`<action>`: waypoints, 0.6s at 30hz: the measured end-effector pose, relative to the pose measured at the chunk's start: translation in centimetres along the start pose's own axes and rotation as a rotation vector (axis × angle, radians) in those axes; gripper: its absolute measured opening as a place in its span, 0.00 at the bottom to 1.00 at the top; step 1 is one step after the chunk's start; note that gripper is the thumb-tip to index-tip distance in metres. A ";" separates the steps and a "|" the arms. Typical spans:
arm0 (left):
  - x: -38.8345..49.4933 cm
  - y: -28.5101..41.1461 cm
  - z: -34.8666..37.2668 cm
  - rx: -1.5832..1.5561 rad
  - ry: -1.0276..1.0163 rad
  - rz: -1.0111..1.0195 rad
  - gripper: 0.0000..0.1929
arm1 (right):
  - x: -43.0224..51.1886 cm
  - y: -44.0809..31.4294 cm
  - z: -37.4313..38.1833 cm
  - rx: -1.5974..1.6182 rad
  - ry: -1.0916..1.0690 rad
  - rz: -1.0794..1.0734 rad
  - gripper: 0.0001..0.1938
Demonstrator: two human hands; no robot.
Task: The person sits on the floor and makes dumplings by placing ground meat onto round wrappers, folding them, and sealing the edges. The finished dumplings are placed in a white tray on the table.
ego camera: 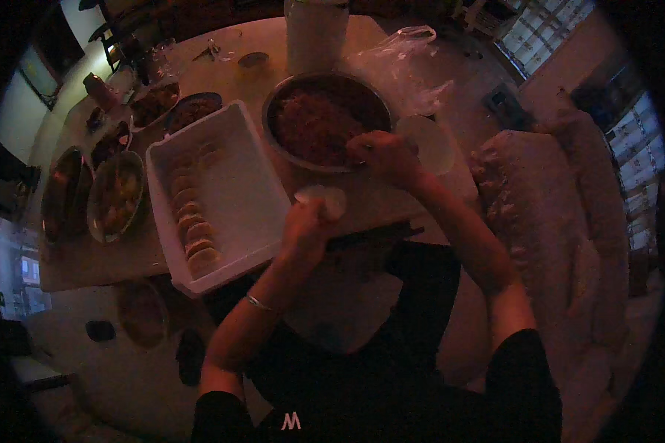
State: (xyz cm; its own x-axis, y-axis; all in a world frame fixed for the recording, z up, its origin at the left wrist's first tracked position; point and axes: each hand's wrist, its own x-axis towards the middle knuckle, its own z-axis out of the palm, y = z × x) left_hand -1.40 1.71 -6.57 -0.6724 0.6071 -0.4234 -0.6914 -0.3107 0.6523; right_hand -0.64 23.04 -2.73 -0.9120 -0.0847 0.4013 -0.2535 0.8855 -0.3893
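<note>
My left hand [306,227] holds a thin round dough wrapper [328,200] near the table's front edge. At the right rim of a metal bowl [266,130] is my right hand [387,156], its fingers closed over the edge of a reddish minced filling [318,124]; whether they hold a utensil is too dark to tell. A pale round stack or disc [428,145], perhaps wrappers, lies just right of that hand. Left of my left hand, a white plastic tray [163,221] bears a row of folded dumplings [199,243] along its left side.
Several dishes of food stand at the left, among them an oval dish [116,199] and a bowl [194,108] behind the tray. A tall pale container [317,36] stands behind the metal bowl. A clear plastic bag [407,66] lies at the back right. A covered sofa [537,205] is at the right.
</note>
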 end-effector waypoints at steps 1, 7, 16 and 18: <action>1.4 -0.1 0.0 0.033 0.003 0.073 0.15 | 0.0 0.4 0.0 -0.041 -0.025 -0.059 0.10; 3.9 1.5 -0.2 -0.018 -0.049 0.065 0.12 | 0.3 0.6 0.5 0.128 -0.046 0.100 0.10; 3.3 2.8 0.5 0.046 -0.003 0.029 0.11 | 1.4 0.1 0.6 0.332 -0.189 0.262 0.13; 2.9 3.5 1.0 0.108 0.022 -0.001 0.12 | 1.1 -0.1 0.6 0.404 -0.142 0.334 0.14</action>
State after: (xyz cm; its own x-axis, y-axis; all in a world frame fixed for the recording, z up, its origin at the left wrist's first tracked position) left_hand -5.45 3.13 -4.86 -0.6784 0.5909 -0.4365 -0.6599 -0.2290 0.7156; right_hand -1.78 22.63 -2.73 -0.9917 0.0851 0.0960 -0.0209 0.6308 -0.7757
